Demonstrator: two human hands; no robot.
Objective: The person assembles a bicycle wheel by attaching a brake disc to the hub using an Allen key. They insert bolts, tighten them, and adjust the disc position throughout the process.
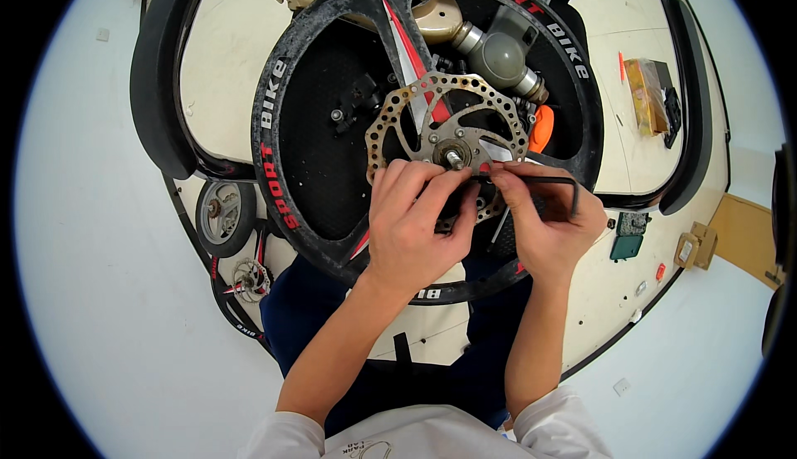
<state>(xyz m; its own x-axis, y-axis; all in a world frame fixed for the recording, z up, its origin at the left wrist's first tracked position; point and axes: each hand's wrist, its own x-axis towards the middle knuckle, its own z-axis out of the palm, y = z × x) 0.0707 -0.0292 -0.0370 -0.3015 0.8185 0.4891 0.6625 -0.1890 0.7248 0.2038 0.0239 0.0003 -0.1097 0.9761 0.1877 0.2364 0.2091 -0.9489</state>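
Note:
A black bicycle wheel [276, 139] with broad spokes lies across my lap. At its hub sits a perforated metal disc brake rotor [390, 102], brown on its rim, around a threaded axle [454, 158]. My right hand [554, 225] is closed on a black L-shaped hex key [544, 180], its long arm pointing left at the rotor, just right of the axle. My left hand [415, 225] rests over the rotor's lower left. Its thumb and index finger close together by the key's tip; what they pinch, if anything, is hidden. A thin silver rod [501, 225] shows under my right fingers.
Through the wheel show a grey-and-silver tool [502, 59], an orange handle [541, 129] and dark small parts [357, 102]. Black armrests [158, 77] flank it. A smaller wheel [226, 217] lies left; a green case [627, 247] and cardboard boxes [697, 245] lie right.

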